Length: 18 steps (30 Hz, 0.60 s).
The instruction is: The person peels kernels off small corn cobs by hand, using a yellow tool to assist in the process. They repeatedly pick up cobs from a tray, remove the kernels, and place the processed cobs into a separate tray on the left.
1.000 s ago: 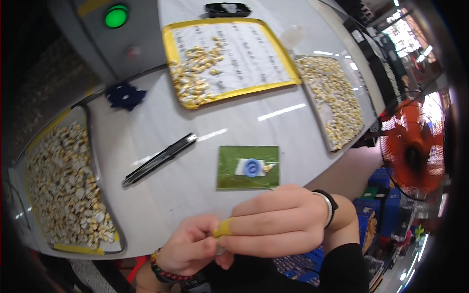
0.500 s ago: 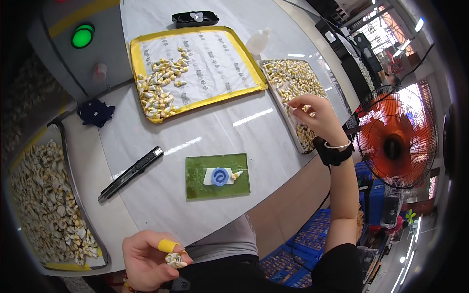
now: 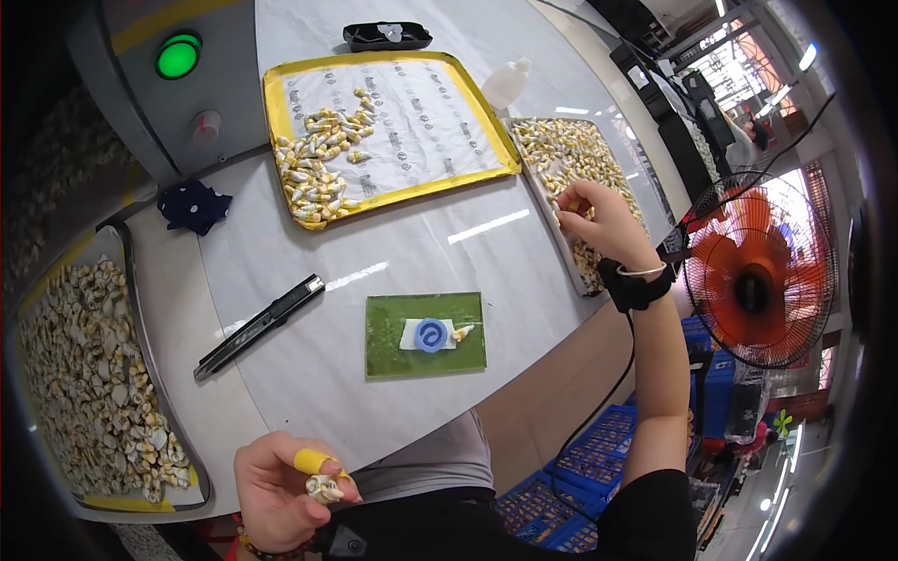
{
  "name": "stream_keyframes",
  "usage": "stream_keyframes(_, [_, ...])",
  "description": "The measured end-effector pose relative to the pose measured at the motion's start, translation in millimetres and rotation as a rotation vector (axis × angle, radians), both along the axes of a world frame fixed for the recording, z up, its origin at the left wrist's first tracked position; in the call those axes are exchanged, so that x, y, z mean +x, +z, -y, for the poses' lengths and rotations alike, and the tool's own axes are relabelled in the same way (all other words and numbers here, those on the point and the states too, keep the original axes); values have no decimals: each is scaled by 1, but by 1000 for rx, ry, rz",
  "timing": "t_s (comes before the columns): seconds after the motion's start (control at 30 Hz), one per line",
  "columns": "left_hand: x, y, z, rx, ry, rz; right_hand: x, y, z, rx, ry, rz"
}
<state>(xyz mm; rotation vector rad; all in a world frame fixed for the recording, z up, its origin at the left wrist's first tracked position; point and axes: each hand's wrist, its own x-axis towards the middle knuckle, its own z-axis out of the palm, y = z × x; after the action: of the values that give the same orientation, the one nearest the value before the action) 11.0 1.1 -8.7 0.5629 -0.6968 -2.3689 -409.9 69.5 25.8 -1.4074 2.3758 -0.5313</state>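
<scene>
Near the table's front edge, my left hand (image 3: 281,491) is closed, with a small white-and-yellow shell-like piece (image 3: 324,489) between thumb and a yellow-wrapped finger. My right hand (image 3: 608,224) is over the right tray (image 3: 561,245), thumb and forefinger brought together at its near-left side. Whatever lies between those fingertips is too small to make out. Similar white-and-yellow pieces (image 3: 571,145) fill that tray. Between my hands lies a green rectangular plate (image 3: 388,360) bearing a blue disc with a spiral (image 3: 431,335), a white patch and one small piece (image 3: 463,333).
A yellow-rimmed tray (image 3: 421,192) with pieces at its left stands behind; another full tray (image 3: 154,393) is at left. A black utility knife (image 3: 262,325), dark cloth (image 3: 194,207), white bottle (image 3: 506,82) and black dish (image 3: 388,36) share the table. An orange fan (image 3: 756,271) stands right.
The view has shifted slightly, so the table things appear a little further right. My left hand has tilted the piece slightly; my right hand stays over the right tray.
</scene>
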Motion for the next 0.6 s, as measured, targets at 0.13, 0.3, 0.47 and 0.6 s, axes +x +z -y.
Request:
stream_keyframes(0.13, [3,0,-1,0,9,-3,2,-2,3,-38,1,-89])
stream_keyframes(0.3, [3,0,-1,-10,2,-29,20,10,-4,-338,-23,65])
stream_keyframes(0.47, [2,0,0,-8,9,-24,86,30,-8,-425,151,315])
stream_keyframes(0.6, [-2,-1,-1,-11,-4,-51,132,41,2,-171,499,368])
